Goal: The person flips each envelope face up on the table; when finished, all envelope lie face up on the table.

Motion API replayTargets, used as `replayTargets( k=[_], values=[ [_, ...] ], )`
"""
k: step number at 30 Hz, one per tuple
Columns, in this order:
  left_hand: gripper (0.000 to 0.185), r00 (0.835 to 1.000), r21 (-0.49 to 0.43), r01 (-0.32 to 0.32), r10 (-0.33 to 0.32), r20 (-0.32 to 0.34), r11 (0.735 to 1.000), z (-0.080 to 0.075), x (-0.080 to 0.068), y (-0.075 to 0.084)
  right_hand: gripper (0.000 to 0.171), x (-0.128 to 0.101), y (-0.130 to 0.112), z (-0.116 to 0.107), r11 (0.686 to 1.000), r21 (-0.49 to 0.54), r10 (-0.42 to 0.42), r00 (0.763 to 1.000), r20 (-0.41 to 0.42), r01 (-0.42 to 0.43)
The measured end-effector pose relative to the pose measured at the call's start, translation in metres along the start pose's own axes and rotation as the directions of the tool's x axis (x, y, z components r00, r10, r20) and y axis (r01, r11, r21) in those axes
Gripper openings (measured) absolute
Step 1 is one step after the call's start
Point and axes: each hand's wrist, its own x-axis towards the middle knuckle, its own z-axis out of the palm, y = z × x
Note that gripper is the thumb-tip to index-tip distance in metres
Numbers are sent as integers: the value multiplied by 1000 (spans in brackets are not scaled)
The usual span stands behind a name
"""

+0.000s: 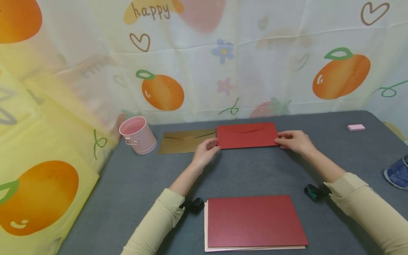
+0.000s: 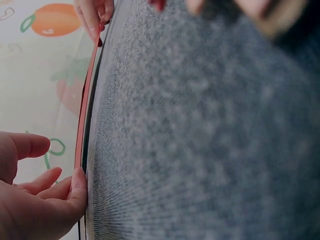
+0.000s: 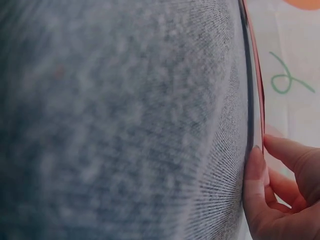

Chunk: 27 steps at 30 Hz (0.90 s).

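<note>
A red envelope (image 1: pixel 247 135) lies flap side up at the far middle of the grey table (image 1: pixel 143 177). My left hand (image 1: pixel 216 145) is at its left short edge. In the left wrist view the fingertips (image 2: pixel 80 184) touch that edge (image 2: pixel 80 135) while the thumb stays apart from it. My right hand (image 1: pixel 279 139) pinches the right short edge. In the right wrist view a finger (image 3: pixel 253 170) lies under the edge (image 3: pixel 257 90) and another over it. A gold envelope (image 1: pixel 186 141) lies just left of the red one, its corner tucked under.
A pink metal bucket (image 1: pixel 137 134) stands at the far left, near the fruit-print backdrop. A stack of red and pink card sheets (image 1: pixel 255 221) lies at the near edge between my forearms. A pink eraser (image 1: pixel 356 127) and a blue object (image 1: pixel 396 172) are at the right.
</note>
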Motion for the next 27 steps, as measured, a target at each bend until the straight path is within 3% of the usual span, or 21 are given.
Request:
replayTargets(
  k=[11, 27],
  values=[
    [43, 998, 153, -51, 47, 32, 987, 2, -5, 0, 57, 3, 3, 2, 1000, -14, 3, 1000, -23, -3],
    [46, 998, 196, -52, 44, 47, 979, 3, -4, 0, 53, 2, 3, 2, 1000, 1, 9, 999, -31, -9]
  ],
)
